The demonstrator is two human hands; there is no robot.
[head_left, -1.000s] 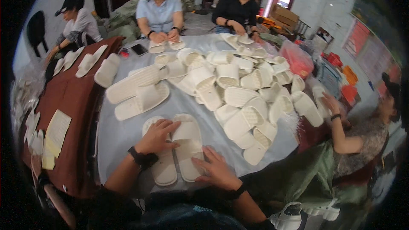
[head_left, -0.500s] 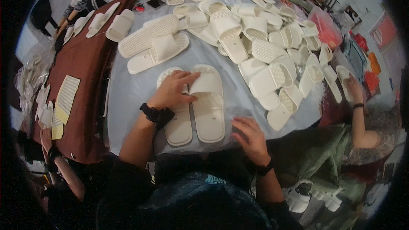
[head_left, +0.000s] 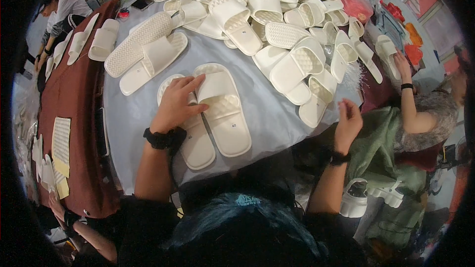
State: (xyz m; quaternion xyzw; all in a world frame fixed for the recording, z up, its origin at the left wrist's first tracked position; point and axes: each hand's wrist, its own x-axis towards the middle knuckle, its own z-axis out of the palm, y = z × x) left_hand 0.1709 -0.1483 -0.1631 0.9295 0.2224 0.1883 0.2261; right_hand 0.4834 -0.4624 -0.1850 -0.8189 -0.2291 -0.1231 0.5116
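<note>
Side by side in front of me lie two cream slide slippers, toes pointing away. My left hand [head_left: 175, 103] rests over the strap of the left slipper [head_left: 197, 147], its fingers spread and reaching to the strap of the right slipper [head_left: 228, 127]. It covers much of the left slipper's strap. Out past the near right edge of the table, my right hand [head_left: 349, 124] is raised with fingers loosely bent and apart, and nothing shows in it. The closest slipper to it is a cream one [head_left: 310, 113] at the edge of a pile.
Many cream slippers [head_left: 242, 29] heap across the far and right side of the grey-covered table [head_left: 148, 133]. Left stands a brown-covered surface [head_left: 81, 104] with slippers and printed sheets [head_left: 61, 141]. Co-workers sit around; one hand [head_left: 403, 66] touches a slipper at right.
The head view has swung, so the table appears shifted left and tilted. My right hand has moved away to the right, off the pair's side. My left hand stays on the slippers.
</note>
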